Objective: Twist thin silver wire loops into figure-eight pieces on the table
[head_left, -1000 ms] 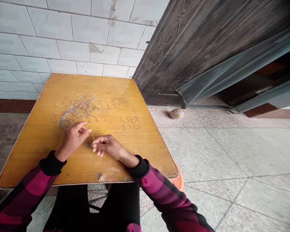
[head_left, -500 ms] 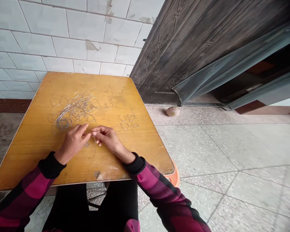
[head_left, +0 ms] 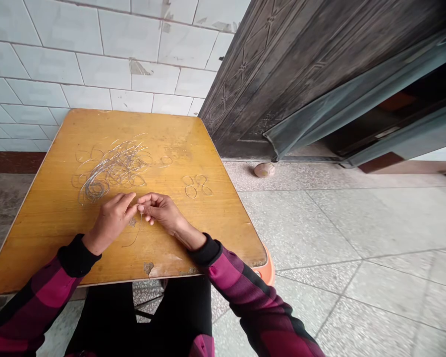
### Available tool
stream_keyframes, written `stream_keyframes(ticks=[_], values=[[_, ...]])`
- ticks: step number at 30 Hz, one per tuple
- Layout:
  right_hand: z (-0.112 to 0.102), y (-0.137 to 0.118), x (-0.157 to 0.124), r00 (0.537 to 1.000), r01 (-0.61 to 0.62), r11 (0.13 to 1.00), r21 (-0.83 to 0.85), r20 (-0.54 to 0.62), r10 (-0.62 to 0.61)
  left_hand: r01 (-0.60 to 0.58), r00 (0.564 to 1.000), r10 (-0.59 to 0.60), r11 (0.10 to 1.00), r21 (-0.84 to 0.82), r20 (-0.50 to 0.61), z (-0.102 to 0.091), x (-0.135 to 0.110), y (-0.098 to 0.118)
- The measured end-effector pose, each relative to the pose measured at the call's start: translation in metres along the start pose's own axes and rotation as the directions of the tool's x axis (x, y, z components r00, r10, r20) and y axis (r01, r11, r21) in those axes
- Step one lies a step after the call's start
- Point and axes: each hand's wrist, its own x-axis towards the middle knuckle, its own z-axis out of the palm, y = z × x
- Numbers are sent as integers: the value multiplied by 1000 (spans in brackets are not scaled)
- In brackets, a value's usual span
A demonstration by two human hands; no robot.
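Above the near half of the wooden table [head_left: 208,233], my two hands meet at their fingertips. My right hand [head_left: 159,212] pinches a thin metal wire [head_left: 139,230] between thumb and forefinger. The wire's free end hangs down and curves left. My left hand [head_left: 113,220] is closed at the same spot, its thumb against the right fingertips and its forefinger stretched out above; its grip on the wire is partly hidden. Just beyond the hands lies a tangled heap of wires [head_left: 113,168], many with looped ends. Farther right are two wire figure-eights [head_left: 196,186], side by side.
White wall tiles [head_left: 126,44] rise behind the table, and a dark carved door [head_left: 252,99] stands at the right. A pale round object [head_left: 264,170] lies on the floor by the doorway. Part of an orange stool [head_left: 268,270] shows under the table's right corner.
The wire's hanging end has swung to the left and shows longer. My right hand has shifted slightly left; the left hand stays almost in place.
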Motion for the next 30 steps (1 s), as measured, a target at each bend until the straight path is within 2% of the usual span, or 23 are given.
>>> stream_keyframes(ticks=[8,13,16,18,20,22,24,26,28,29,30], values=[[0,-1,-1,1000,8,1000,7,-1,-8,39,998,-39,999,-4,44,-2,0,3],[-1,-1,0,998,40,997,-60,-55,-44,49,997,-47,998,-34,53,-4,-1,4],[-1,-2,0,995,49,996,-77,-82,-55,72,997,-67,992,-105,49,-4,-1,5],[-1,-3,-1,994,44,998,-44,-94,-48,162,987,-154,960,-227,53,-3,-1,6],[-1,-4,-1,994,31,999,26,-103,-28,313,949,-299,845,-433,102,-3,1,7],[-1,-6,-1,995,5,995,103,-100,6,461,879,-417,612,-643,232,-3,3,7],[-2,-8,-1,996,-47,984,174,-70,60,572,803,-424,348,-743,420,-4,6,8],[-4,-9,-1,993,-114,964,242,-14,121,648,742,-359,169,-743,566,-5,9,9],[-6,-9,0,989,-147,943,298,14,149,680,715,-315,107,-725,624,-6,10,11],[-6,-9,0,989,-139,938,318,1,146,675,719,-328,120,-728,613,-6,9,12],[-6,-8,1,990,-118,936,331,-30,135,656,735,-367,172,-734,571,-6,8,13]])
